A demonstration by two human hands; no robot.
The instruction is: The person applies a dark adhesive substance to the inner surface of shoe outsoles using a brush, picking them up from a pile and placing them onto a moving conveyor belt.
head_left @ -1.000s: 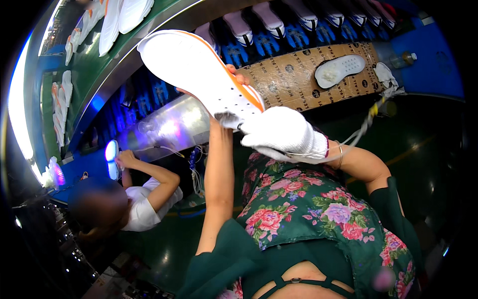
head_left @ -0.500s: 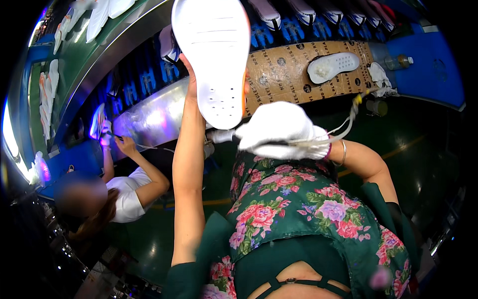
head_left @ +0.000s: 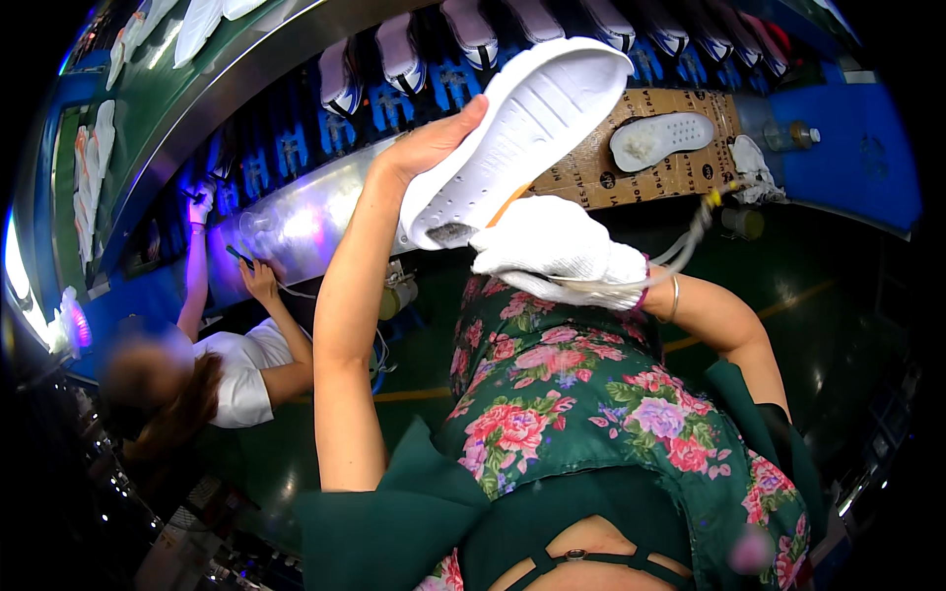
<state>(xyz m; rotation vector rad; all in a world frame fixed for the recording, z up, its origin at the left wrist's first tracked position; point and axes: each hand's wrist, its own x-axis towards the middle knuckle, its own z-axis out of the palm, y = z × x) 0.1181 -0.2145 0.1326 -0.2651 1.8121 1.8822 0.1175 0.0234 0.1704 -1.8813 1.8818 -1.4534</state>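
Note:
My bare left hand (head_left: 434, 148) is closed on the edge of a white shoe sole (head_left: 537, 128), thumb over the rim. The sole is held up and tilted, with its hollow, ribbed inner side showing, small holes at the lower end and a strip of orange along one edge. My right hand (head_left: 557, 246), in a white knit glove, is closed beside the sole's lower end. It holds a brush whose handle the glove hides; a greyish patch at the sole's lower end looks like its bristles. A pale tube (head_left: 680, 254) runs from the glove past my wrist.
Another white sole (head_left: 660, 141) lies on brown printed cardboard (head_left: 591, 182). Lilac-topped shoe parts (head_left: 471, 34) stand in a row on blue holders. A clear bottle (head_left: 788, 135) and white cloth (head_left: 754, 163) are at the right. At left, a co-worker in a white shirt (head_left: 246, 379) works by a metal surface (head_left: 315, 217).
My left hand has tilted the sole to the right and lowered it toward my right hand. The brush tip, seen beside the sole before, now appears at its lower end.

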